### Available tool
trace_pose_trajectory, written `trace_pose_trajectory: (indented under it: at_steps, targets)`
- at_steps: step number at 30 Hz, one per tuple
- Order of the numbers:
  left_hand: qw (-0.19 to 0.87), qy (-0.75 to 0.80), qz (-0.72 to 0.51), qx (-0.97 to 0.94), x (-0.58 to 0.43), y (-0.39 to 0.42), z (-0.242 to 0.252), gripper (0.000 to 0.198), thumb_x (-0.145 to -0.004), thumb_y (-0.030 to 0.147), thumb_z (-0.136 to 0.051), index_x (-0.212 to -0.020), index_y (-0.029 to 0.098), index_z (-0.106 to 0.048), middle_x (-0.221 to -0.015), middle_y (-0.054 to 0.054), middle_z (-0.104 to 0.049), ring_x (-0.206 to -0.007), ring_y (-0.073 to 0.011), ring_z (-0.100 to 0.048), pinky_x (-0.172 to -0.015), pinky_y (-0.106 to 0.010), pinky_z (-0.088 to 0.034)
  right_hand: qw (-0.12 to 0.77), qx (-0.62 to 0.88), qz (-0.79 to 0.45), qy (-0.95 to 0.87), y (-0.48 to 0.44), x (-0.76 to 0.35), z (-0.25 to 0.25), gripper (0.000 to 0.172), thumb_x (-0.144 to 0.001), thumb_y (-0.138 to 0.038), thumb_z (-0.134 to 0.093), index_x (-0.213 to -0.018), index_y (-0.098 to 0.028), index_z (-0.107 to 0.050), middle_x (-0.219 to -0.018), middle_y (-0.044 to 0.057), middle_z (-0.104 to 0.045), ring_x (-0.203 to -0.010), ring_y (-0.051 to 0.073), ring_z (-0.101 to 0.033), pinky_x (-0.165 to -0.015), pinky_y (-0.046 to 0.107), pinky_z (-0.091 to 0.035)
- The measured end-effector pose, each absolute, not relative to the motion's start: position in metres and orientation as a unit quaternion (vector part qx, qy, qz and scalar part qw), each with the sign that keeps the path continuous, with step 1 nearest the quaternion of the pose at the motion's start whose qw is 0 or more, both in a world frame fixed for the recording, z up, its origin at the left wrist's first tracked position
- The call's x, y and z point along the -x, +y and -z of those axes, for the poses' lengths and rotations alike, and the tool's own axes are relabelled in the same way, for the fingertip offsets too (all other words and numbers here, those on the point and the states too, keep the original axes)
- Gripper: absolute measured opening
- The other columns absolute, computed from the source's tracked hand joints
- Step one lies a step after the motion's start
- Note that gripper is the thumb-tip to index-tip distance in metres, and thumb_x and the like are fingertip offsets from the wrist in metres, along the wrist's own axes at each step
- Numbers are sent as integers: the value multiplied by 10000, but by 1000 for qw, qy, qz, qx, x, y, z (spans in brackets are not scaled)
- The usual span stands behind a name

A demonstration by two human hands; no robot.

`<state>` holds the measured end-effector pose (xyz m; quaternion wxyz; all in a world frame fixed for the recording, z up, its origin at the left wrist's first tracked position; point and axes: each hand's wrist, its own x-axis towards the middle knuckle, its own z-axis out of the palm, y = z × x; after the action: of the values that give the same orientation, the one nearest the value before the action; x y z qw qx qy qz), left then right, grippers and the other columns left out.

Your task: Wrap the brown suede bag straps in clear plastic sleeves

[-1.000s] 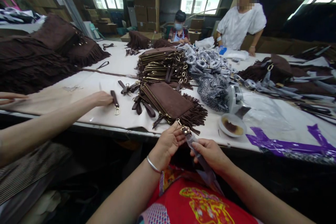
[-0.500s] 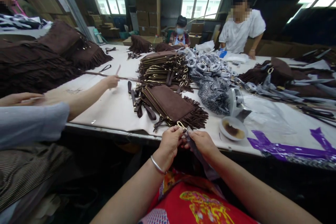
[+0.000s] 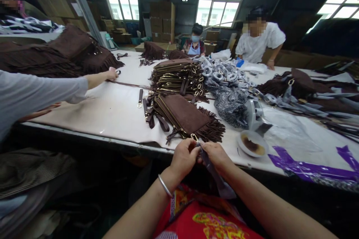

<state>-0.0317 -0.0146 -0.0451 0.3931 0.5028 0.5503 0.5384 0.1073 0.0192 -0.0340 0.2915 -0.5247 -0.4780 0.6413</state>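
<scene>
Hands at near edge of table: left hand and right hand both pinching the strap.
Strap, wrapped in clear film, hangs below the edge, its top by the gold clasp of a fringed bag lying just beyond; bowl right of it; loose straps left; stacked bags behind, mid-table; co-worker's hand reaching across the left side; person in white at the far edge.
</scene>
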Motion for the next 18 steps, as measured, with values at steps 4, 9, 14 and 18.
trace_pose_trajectory:
  at_steps: [4, 9, 14, 18]
  targets:
    - [269, 568, -502, -594, 36, -14, 47, 137, -846, 235, -560, -744, 235, -651, -742, -45, -610, -745, -197, -541, -769, -305, -400, 284, 517, -655, -472, 16, -103, 32, 463, -752, -592, -589, -702, -134, -626, -483, 48, -628, -388, 119, -539, -392, 206, -388]
    - [216, 576, -462, -639, 36, -11, 51, 146, -879, 222, -482, -786, 228, -594, -779, -55, -564, -772, -214, -528, -761, -328, -411, 282, 501, -671, -469, 14, -105, 34, 457, -782, -578, -574, -787, -127, -649, -486, 29, -622, -386, 114, -535, -392, 201, -388]
    - [163, 600, -447, -643, 35, -4, 53, 133, -879, 152, -426, -910, 200, -545, -1013, -120, -556, -894, -228, -561, -824, -363, -454, 305, 499, -667, -462, 19, -105, 32, 476, -796, -491, -612, -1135, -160, -572, -646, 15, -661, -456, 140, -598, -387, 215, -437]
    - [141, 602, -444, -649, 39, 3, 52, 146, -868, 115, -421, -949, 193, -515, -1120, -135, -527, -995, -224, -573, -883, -375, -475, 319, 496, -666, -457, 27, -98, 29, 586, -763, -311, -660, -1286, -174, -433, -698, -2, -641, -523, 169, -630, -424, 257, -496]
